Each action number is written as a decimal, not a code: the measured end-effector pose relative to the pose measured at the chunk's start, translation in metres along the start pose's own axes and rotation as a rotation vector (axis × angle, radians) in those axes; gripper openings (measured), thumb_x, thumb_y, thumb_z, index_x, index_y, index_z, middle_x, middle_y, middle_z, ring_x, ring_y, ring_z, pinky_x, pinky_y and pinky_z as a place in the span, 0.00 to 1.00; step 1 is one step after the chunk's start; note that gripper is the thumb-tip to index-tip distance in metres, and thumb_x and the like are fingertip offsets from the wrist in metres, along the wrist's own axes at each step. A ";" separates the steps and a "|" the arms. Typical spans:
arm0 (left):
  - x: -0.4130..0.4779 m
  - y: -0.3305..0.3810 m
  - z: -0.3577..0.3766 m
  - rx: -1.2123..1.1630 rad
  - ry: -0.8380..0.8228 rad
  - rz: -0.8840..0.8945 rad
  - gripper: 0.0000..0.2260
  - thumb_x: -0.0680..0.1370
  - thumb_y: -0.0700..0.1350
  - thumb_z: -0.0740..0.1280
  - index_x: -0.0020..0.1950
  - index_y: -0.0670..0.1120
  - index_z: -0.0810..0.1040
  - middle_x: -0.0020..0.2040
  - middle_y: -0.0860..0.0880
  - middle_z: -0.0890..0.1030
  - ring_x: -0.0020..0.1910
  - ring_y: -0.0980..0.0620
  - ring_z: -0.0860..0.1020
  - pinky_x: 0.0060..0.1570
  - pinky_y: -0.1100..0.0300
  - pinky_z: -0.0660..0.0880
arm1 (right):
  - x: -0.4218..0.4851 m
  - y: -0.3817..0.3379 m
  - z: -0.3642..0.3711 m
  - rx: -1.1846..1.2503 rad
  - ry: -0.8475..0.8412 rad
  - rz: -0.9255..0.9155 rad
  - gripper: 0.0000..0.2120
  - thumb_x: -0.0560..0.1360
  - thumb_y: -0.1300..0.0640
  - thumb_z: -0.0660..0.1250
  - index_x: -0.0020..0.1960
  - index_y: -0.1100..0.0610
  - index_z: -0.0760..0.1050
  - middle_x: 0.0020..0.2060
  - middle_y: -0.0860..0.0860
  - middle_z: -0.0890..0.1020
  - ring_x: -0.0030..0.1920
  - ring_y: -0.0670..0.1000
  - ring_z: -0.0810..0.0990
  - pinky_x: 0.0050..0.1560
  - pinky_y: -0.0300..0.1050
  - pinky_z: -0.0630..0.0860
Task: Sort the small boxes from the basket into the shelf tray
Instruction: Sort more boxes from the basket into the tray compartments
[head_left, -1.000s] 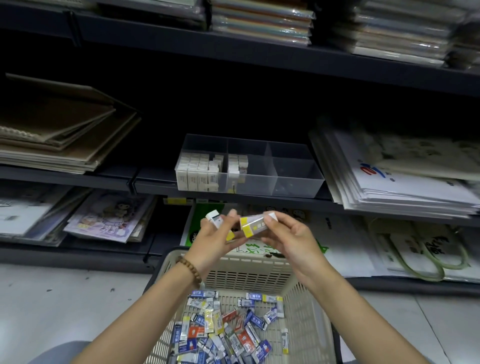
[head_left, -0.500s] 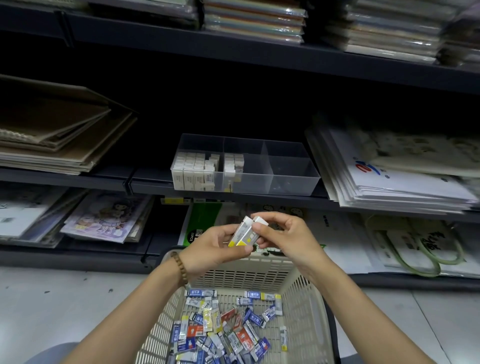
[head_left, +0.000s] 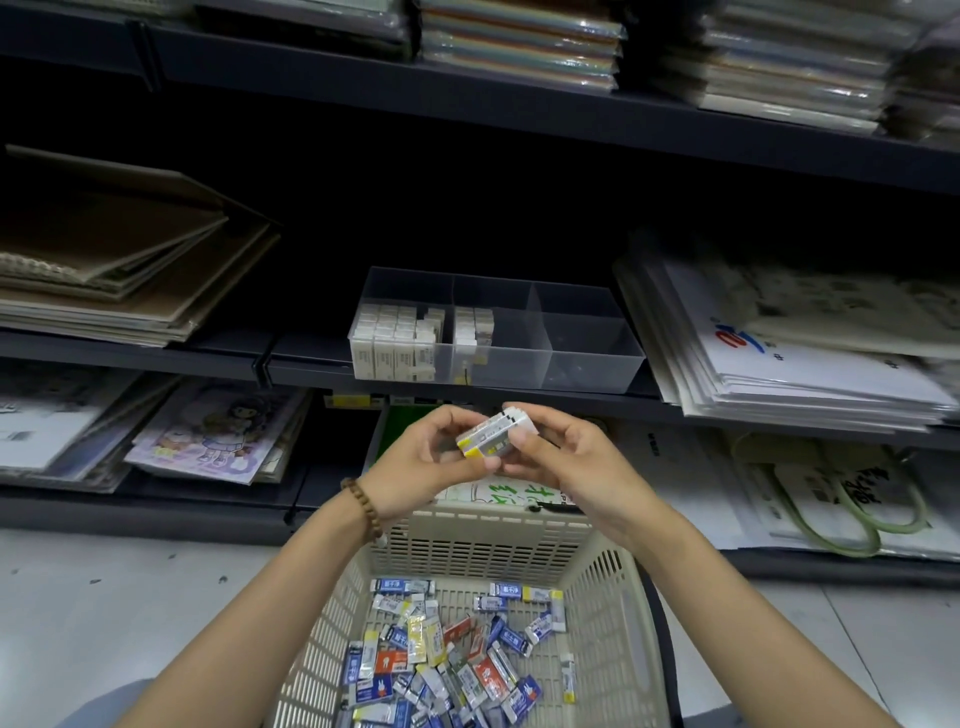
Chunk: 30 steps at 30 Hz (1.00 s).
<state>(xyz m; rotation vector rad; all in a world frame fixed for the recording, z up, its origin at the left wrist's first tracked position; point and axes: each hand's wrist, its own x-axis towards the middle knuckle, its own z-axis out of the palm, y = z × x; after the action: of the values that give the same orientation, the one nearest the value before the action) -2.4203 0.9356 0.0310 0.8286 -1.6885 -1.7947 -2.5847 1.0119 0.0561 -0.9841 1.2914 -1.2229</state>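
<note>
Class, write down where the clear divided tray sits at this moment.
In the head view, the clear divided tray sits centre frame on the middle shelf, between brown pads on the left and a white paper stack on the right.

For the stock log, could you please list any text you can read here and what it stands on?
"干净", first character unclear: blue boxes in the basket.
Too small or blurred to read: held boxes, tray boxes, yellow shelf tag, tote bag.
</note>
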 end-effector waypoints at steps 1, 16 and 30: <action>0.003 0.003 -0.001 0.006 0.021 0.019 0.17 0.70 0.38 0.73 0.56 0.46 0.75 0.52 0.50 0.80 0.48 0.54 0.82 0.47 0.65 0.77 | 0.003 -0.003 -0.001 -0.001 -0.007 -0.004 0.16 0.75 0.59 0.67 0.62 0.58 0.74 0.55 0.55 0.82 0.52 0.51 0.83 0.49 0.38 0.80; 0.037 0.014 -0.089 0.015 0.723 0.236 0.18 0.76 0.48 0.65 0.66 0.48 0.70 0.64 0.51 0.74 0.63 0.55 0.72 0.61 0.61 0.68 | 0.110 -0.085 -0.042 -0.367 0.106 -0.032 0.22 0.74 0.65 0.68 0.66 0.67 0.69 0.58 0.63 0.77 0.50 0.54 0.80 0.47 0.34 0.80; 0.047 -0.011 -0.088 0.091 0.557 0.083 0.36 0.68 0.62 0.63 0.73 0.50 0.61 0.73 0.48 0.65 0.71 0.54 0.64 0.66 0.62 0.61 | 0.140 -0.077 -0.023 -1.013 0.037 -0.067 0.23 0.73 0.56 0.70 0.65 0.64 0.71 0.59 0.57 0.78 0.56 0.53 0.79 0.55 0.41 0.78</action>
<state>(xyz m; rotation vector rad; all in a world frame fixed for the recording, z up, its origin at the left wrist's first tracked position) -2.3857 0.8427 0.0141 1.1509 -1.4132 -1.2770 -2.6300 0.8663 0.1092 -1.7108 1.9657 -0.5731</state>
